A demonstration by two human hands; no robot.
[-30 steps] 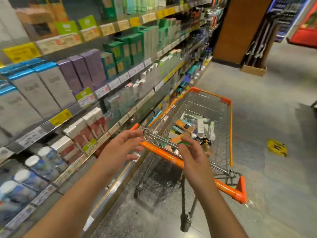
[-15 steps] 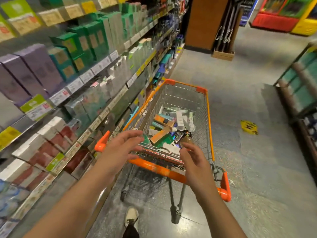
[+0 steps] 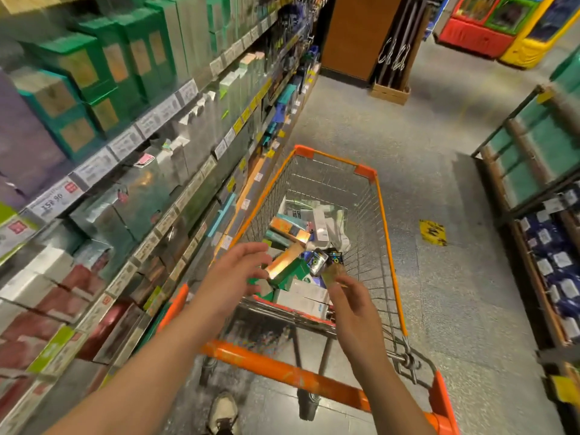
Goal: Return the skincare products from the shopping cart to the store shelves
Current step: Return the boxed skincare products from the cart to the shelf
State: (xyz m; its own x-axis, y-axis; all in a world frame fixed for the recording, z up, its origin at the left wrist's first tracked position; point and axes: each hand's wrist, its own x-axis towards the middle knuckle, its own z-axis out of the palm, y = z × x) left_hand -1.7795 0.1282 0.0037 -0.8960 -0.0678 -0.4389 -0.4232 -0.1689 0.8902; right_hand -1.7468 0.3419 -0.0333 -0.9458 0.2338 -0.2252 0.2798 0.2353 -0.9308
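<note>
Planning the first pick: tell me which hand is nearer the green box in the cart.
Left. The left hand reaches right beside the green box; the right hand hovers a little farther back, on its other side.

Skincare products point(image 3: 306, 246) lay heaped in the shopping cart point(image 3: 381, 221) beside the store shelves point(image 3: 150, 120).

The wire cart, orange-rimmed with an orange handle, stood parallel to the shelves on the grey floor. Its pile held a green box point(image 3: 290, 273), a long orange box point(image 3: 284, 260), white cartons point(image 3: 306, 298) and teal packs, tilted every way. Green, purple, white and red boxes stood upright along the shelves.
</note>
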